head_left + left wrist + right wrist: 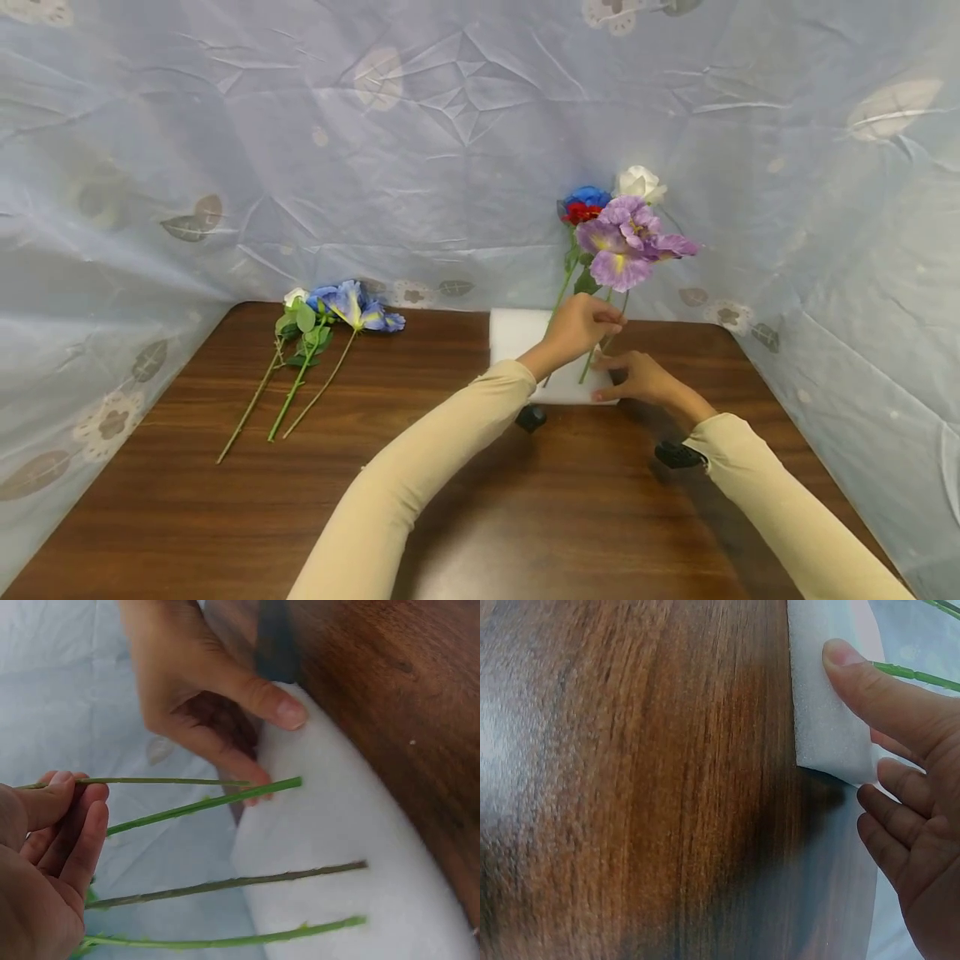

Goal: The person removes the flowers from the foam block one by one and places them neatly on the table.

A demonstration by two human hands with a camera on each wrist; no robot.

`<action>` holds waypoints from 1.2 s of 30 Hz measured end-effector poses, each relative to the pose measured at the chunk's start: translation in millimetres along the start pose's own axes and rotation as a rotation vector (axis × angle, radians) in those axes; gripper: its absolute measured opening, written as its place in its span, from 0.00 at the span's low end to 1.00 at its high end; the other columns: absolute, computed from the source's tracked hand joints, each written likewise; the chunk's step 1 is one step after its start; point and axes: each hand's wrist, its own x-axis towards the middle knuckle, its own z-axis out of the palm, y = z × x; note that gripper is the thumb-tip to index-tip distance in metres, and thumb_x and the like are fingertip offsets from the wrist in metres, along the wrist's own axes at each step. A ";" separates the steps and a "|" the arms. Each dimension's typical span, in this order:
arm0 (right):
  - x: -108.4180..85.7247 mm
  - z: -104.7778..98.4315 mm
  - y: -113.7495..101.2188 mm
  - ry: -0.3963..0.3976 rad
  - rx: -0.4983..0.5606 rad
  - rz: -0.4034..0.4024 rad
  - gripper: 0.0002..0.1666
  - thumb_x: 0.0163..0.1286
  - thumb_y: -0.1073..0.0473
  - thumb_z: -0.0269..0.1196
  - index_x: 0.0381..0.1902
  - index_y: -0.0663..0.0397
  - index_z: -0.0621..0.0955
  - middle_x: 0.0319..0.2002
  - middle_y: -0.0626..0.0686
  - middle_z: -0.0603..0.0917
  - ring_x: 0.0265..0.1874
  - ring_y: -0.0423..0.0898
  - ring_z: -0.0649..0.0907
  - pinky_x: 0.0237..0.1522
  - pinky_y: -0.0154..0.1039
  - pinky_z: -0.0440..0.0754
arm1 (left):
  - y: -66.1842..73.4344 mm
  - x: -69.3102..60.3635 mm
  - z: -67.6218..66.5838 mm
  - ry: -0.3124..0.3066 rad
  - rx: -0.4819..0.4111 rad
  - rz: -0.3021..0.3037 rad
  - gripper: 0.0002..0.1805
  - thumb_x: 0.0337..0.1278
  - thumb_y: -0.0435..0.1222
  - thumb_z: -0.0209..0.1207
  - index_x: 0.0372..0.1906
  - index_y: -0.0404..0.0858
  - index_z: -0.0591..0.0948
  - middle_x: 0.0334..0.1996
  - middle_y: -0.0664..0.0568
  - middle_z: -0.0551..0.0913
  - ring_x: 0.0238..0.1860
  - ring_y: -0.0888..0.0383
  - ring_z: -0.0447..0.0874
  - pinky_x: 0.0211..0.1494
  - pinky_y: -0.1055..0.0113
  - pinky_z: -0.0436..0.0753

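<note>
Head view: right of centre, my left hand [573, 329] pinches the stem of a purple flower [626, 237], its bloom raised in front of the patterned cloth [465, 183]. My right hand [647, 379] is just below and to the right, at the edge of a white foam sheet [517, 333] on the brown surface [187, 500]. A blue bloom [588, 196], a red bloom [581, 214] and a white bloom [639, 183] show close around the purple flower. Left of centre, three cut flowers [352, 306] lie together, well apart from the foam sheet.

Left wrist view: at left, my left thumb and fingertips grip a thin stem [150, 780]; three more stems [202, 806] reach over the foam sheet. Whether my right forefinger touches the nearest ones, I cannot tell.

Right wrist view: at right, my right thumb rests on the foam sheet, fingers parted and holding nothing visible.
</note>
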 end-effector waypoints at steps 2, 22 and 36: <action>0.1 0.4 -0.9 -0.010 -0.005 0.000 0.39 0.55 0.47 0.79 0.60 0.62 0.83 0.67 0.67 0.75 0.67 0.72 0.72 0.67 0.70 0.70 | 1.6 -1.2 -5.1 -0.010 0.007 0.024 0.07 0.64 0.33 0.67 0.43 0.39 0.91 0.40 0.51 0.93 0.42 0.60 0.91 0.41 0.82 0.82; 0.9 0.6 -1.1 0.012 -0.017 -0.031 0.41 0.52 0.48 0.80 0.60 0.63 0.82 0.67 0.65 0.74 0.70 0.69 0.70 0.67 0.64 0.72 | 8.5 -39.2 -121.9 -0.059 -0.187 -0.038 0.12 0.66 0.35 0.66 0.51 0.36 0.89 0.46 0.45 0.91 0.42 0.56 0.92 0.47 0.68 0.89; 0.6 -0.8 -10.1 0.004 -0.049 -0.020 0.40 0.53 0.48 0.80 0.60 0.64 0.82 0.67 0.66 0.73 0.70 0.71 0.69 0.67 0.66 0.71 | -70.9 -91.7 -203.2 0.012 -0.264 -0.302 0.13 0.66 0.29 0.64 0.51 0.26 0.86 0.53 0.35 0.87 0.50 0.43 0.90 0.52 0.59 0.89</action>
